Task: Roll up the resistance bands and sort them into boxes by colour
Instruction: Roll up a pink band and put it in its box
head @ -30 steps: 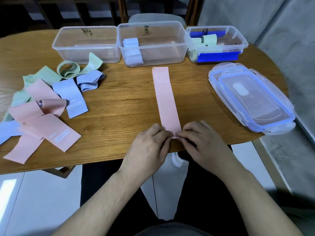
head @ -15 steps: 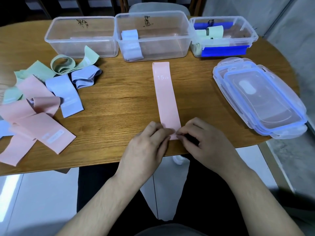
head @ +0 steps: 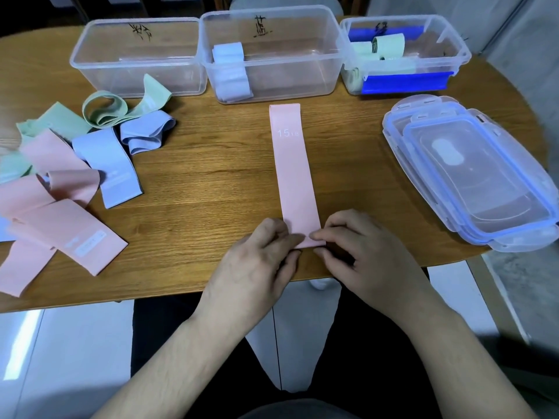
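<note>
Head view: the left hand [head: 257,261] and right hand [head: 363,252] meet at the near end of a pink band [head: 295,173] that lies flat and straight on the wooden table [head: 211,182]. Both hands have their fingers curled and pinch that near end between fingertips and thumbs, the fingertips almost touching each other over the band (whether the end is already folded over I cannot tell).

From the pink band outward: its far end, printed "15 LB", stops just short of the middle box [head: 317,80], which holds 1 rolled lilac band [head: 228,54] against its left wall. Left of that box stands the left box [head: 99,68], with nothing clearly visible inside. Right of the middle box is the right box [head: 453,46], holding rolled green bands [head: 388,45] and showing a blue clip [head: 405,83] on its front.

Right of the pink band, well apart from it, lies a stack of clear lids [head: 472,173] with blue rims. Left of the pink band, also well apart, sits a loose pile of bands [head: 66,176] in pink, lilac and green, overlapping one another, reaching toward the left edge of the table.
</note>
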Motion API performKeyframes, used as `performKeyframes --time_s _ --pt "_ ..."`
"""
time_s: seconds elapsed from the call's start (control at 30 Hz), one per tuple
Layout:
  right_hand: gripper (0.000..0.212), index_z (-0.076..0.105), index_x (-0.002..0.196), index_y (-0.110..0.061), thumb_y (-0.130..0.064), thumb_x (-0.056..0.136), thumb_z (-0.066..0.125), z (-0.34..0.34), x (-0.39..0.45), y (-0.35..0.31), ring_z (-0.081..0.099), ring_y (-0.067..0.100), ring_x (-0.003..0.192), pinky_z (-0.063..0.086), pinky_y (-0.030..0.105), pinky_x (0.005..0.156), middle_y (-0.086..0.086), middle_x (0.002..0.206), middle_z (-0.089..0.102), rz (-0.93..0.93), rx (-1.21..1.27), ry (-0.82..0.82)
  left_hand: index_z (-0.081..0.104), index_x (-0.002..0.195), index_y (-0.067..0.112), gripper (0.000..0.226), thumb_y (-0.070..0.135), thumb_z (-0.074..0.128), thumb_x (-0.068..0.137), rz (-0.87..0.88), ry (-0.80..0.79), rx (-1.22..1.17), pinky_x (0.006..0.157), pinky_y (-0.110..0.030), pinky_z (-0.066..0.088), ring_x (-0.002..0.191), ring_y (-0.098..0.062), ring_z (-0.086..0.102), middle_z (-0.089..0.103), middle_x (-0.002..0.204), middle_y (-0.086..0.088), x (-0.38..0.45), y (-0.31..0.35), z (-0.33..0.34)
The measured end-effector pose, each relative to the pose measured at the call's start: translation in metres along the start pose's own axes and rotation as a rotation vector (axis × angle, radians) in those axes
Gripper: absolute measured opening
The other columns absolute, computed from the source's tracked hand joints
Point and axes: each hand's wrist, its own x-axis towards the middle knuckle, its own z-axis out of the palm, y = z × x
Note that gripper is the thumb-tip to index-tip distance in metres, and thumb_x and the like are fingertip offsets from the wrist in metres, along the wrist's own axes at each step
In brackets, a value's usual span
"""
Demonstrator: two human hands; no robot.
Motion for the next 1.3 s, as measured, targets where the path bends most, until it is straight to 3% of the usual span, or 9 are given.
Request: performKeyframes --time_s 0.27,0.57,0.63,0.77,0.93,1.13,1.3 --pt "0.019 0.072 0.108 -0.012 -0.02 0.096 0.059 -0.001 0.005 0.002 0.057 0.017 0.086 0.046 0.024 0.077 -0.002 0.1 0.06 -0.041 0.0 -0.015 0.07 0.118 0.019 0.028 0.027 0.055 0.097 -0.003 -0.031 -0.071 0.071 -0.017 0.047 0.085 -0.007 0.061 0.058 0.105 0.005 0.006 -0.002 -0.005" --pt "0.024 0.072 0.113 -0.017 -0.022 0.094 0.057 -0.006 0.003 -0.002 0.055 0.006 0.086 0.038 0.006 0.072 -0.008 0.099 0.06 0.041 0.076 -0.081 0.066 0.119 0.026 0.024 0.025 0.054 0.099 -0.001 -0.073 -0.09 0.074 -0.023 0.05 0.092 -0.013 0.064 0.059 0.109 0.01 0.006 0.001 -0.009" --pt "0.021 0.069 0.112 -0.022 -0.023 0.095 0.057 -0.008 0.006 -0.002 0.056 0.006 0.088 0.041 0.009 0.072 -0.009 0.101 0.06 0.043 0.095 -0.087 0.066 0.119 0.027 0.024 0.027 0.052 0.099 -0.01 -0.074 -0.064 0.067 -0.021 0.049 0.085 -0.014 0.064 0.055 0.11 0.009 0.007 0.001 -0.008" --pt "0.011 0.068 0.099 -0.019 -0.023 0.094 0.059 -0.007 0.007 -0.001 0.059 0.012 0.086 0.05 0.029 0.071 -0.007 0.099 0.059 0.039 0.119 -0.029 0.067 0.117 0.026 0.026 0.03 0.049 0.099 -0.031 -0.057 -0.046 0.065 -0.013 0.041 0.08 -0.012 0.063 0.054 0.112 0.01 0.007 0.001 -0.007" --pt "0.016 0.071 0.103 -0.017 -0.025 0.091 0.065 -0.005 0.003 0.003 0.058 0.01 0.087 0.046 0.016 0.072 -0.007 0.101 0.059 0.018 0.06 -0.005 0.069 0.118 0.024 0.028 0.03 0.05 0.099 -0.042 -0.049 -0.048 0.065 -0.022 0.051 0.082 -0.011 0.064 0.055 0.111 0.009 0.01 0.0 -0.004" --pt "0.019 0.071 0.106 -0.016 -0.025 0.089 0.066 0.0 0.007 0.006 0.058 0.016 0.087 0.051 0.03 0.069 -0.006 0.102 0.057 0.002 -0.001 -0.009 0.065 0.124 0.026 0.03 0.034 0.056 0.096 -0.025 -0.066 -0.061 0.064 -0.023 0.053 0.086 -0.009 0.064 0.054 0.113 0.009 0.012 -0.004 -0.007" --pt "0.019 0.072 0.108 -0.015 -0.02 0.09 0.069 -0.001 0.01 0.007 0.058 0.015 0.087 0.041 0.016 0.072 -0.005 0.102 0.057 0.007 -0.017 0.003 0.068 0.121 0.023 0.03 0.031 0.053 0.096 -0.01 -0.053 -0.025 0.067 -0.023 0.053 0.085 -0.012 0.066 0.057 0.115 0.008 0.013 -0.006 -0.004"
